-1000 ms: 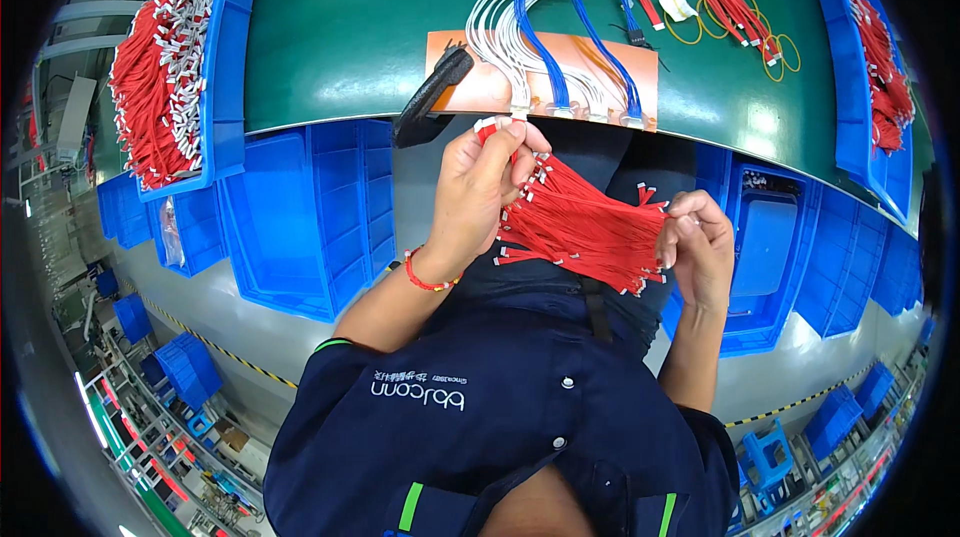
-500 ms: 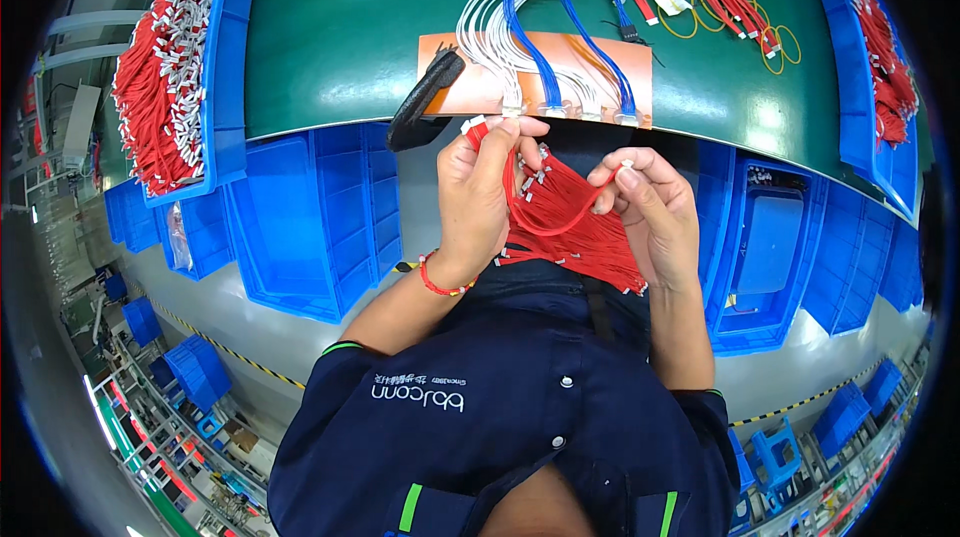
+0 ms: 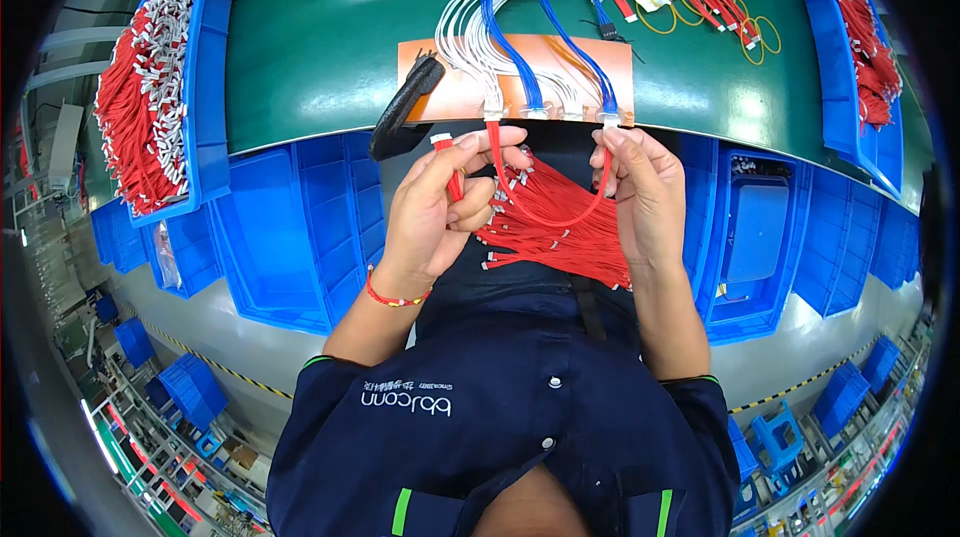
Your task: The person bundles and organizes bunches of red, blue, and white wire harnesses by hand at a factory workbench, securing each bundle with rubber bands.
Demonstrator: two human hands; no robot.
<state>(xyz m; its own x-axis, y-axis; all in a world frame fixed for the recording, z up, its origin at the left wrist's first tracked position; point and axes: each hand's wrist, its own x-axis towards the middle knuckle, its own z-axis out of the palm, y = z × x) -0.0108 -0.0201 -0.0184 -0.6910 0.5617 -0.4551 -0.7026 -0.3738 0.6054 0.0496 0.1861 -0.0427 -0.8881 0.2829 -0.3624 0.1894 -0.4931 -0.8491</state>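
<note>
Both hands are apart and busy near the bench edge. Leftmost, a blue bin [image 3: 207,77] holds red cables with white ends. The left hand [image 3: 432,202] grips a spare red cable [image 3: 457,186], its white plug aimed away from the body, lengthwise along the view's up-down line with a slight lean left. Just beside its fingertips, the looped red cable [image 3: 555,225] meets the white wires' connector [image 3: 492,116] at the orange plate [image 3: 450,102]. Rightward, the right hand [image 3: 648,192] pinches that loop's other end at the socket of the blue wires [image 3: 610,120].

Half a second ago that end was held over the red pile [image 3: 580,252] on the lap, and the left thumb lay against the white wires' connector. Now the right end is up at the plate and the thumb is off, so the loop spans both sockets; full seating cannot be told. Both ends point toward the bench, parallel, and the slack hangs in a U toward the body, its bottom running left to right. Far right stands another blue bin [image 3: 832,87].
</note>
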